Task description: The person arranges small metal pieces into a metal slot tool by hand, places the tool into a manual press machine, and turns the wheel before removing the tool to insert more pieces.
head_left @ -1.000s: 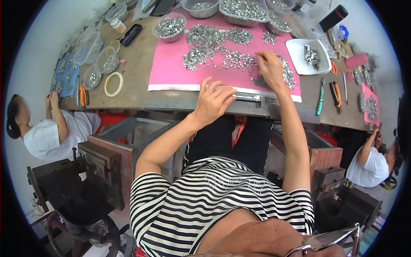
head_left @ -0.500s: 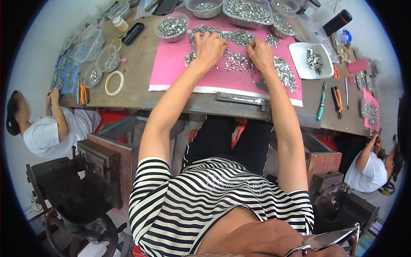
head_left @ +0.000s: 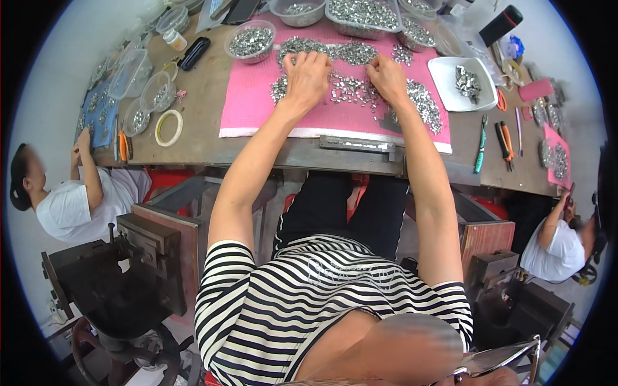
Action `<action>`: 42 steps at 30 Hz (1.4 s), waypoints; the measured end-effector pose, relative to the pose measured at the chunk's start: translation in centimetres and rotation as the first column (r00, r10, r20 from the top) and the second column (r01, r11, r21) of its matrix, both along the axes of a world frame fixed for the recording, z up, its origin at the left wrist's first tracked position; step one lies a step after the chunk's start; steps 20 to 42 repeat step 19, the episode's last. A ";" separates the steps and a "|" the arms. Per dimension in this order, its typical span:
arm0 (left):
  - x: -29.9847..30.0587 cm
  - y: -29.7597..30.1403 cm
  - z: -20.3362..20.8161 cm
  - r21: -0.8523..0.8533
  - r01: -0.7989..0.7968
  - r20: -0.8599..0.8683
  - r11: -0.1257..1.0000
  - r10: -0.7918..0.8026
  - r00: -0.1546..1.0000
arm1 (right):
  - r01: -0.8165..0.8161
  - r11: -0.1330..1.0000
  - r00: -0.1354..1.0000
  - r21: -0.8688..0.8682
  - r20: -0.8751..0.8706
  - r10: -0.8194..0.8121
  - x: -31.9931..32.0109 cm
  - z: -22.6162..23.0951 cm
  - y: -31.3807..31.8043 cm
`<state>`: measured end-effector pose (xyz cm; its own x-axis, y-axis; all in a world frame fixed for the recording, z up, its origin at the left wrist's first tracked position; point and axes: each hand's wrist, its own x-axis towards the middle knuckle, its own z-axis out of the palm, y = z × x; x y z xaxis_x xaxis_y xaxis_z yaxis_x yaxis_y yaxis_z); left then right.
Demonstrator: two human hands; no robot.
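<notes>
Small shiny metal pieces (head_left: 351, 90) lie scattered on a pink mat (head_left: 257, 116) between my hands. My left hand (head_left: 308, 78) bends over the left heap of pieces (head_left: 301, 46), fingers curled downward. Its fingertips are hidden, so what they hold cannot be made out. To the right of the scatter, my right hand (head_left: 387, 78) is closed in a pinch, close to the far middle heap (head_left: 355, 53); anything in it is too small to name. Beside my right wrist spreads another heap of pieces (head_left: 423, 108).
Tubs of metal pieces (head_left: 251, 42) line the mat's far side. A white tray (head_left: 444, 80) stands right, near pliers (head_left: 504, 145) and a green-handled tool (head_left: 481, 145). A metal bar (head_left: 357, 145) lies at the front edge. Co-workers (head_left: 77, 199) sit at both sides.
The view has shifted slightly. My left hand has turned and drawn a little nearer, its fingers closer together. My right hand stays pinched at about the same place.
</notes>
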<state>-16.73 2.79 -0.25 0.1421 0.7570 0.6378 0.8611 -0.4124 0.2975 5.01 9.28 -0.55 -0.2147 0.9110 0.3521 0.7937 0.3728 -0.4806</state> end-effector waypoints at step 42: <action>1.0 -9.9 0.9 -0.179 0.080 -0.102 0.981 -0.099 0.990 | -0.323 0.940 0.942 -0.108 -0.132 0.309 3.8 2.9 -12.4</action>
